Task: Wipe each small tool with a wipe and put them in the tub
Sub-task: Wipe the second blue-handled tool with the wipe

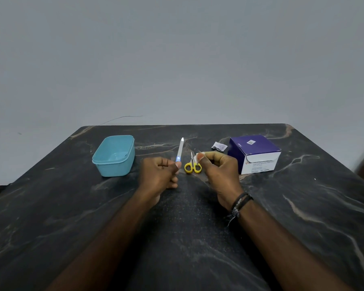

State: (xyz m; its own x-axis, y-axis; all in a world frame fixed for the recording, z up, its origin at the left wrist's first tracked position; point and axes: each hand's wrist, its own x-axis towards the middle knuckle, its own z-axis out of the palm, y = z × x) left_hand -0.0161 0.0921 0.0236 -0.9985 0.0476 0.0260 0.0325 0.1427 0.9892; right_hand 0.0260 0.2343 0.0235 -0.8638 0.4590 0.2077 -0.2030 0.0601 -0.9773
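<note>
Dark marble table (303, 217). Left hand (159, 175) pinches nail file (180, 149) upright; right hand (220, 175) pinches wipe (198, 156). Scissors (192, 164) between hands. Tub (114, 155) left.

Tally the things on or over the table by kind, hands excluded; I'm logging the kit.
Small tools: 2, nail file, yellow scissors
Wipes: 1, wipe
Wrappers: 1, torn sachet
Containers: 2, blue tub, purple box
Total: 6

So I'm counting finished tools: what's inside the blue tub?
The blue tub shows only bare floor where visible; no tool there. Its near wall hides the nearest strip of floor, so that part can't be checked.
</note>
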